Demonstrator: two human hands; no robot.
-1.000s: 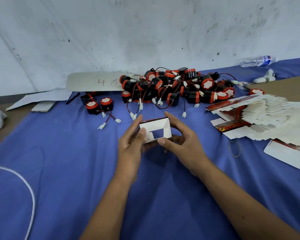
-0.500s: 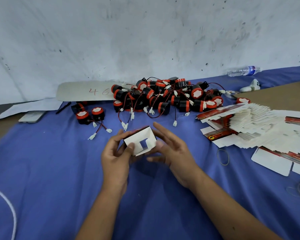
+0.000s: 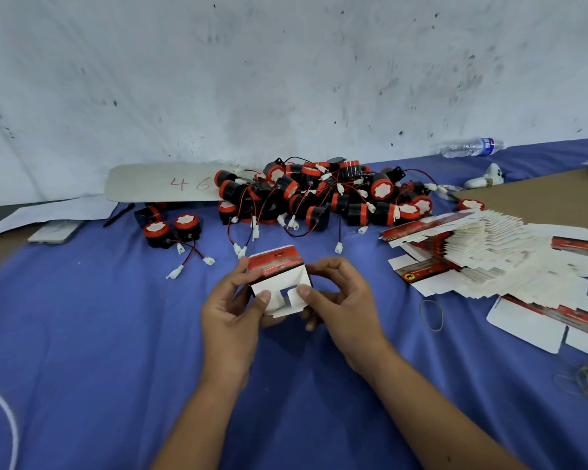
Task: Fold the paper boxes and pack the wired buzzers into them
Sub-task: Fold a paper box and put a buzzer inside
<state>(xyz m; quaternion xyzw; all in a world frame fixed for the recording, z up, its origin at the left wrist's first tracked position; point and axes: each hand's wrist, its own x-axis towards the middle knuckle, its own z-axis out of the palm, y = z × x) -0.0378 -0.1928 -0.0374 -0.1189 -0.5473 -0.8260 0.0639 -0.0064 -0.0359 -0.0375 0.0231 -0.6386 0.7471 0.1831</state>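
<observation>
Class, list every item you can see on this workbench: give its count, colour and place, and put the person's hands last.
paper box: one, white and red, held mid-table
wired buzzers: a heap, black and red, behind the box
flat box blanks: a stack, white and red, right
water bottle: one, clear, far right, lying
phone: one, silver, far left
rubber band: one, right of hands
tablecloth: blue
left hand: grips the box
right hand: grips the box

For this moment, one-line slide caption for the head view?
Both hands, left and right, fold a small red-and-white paper box over blue cloth.
</observation>
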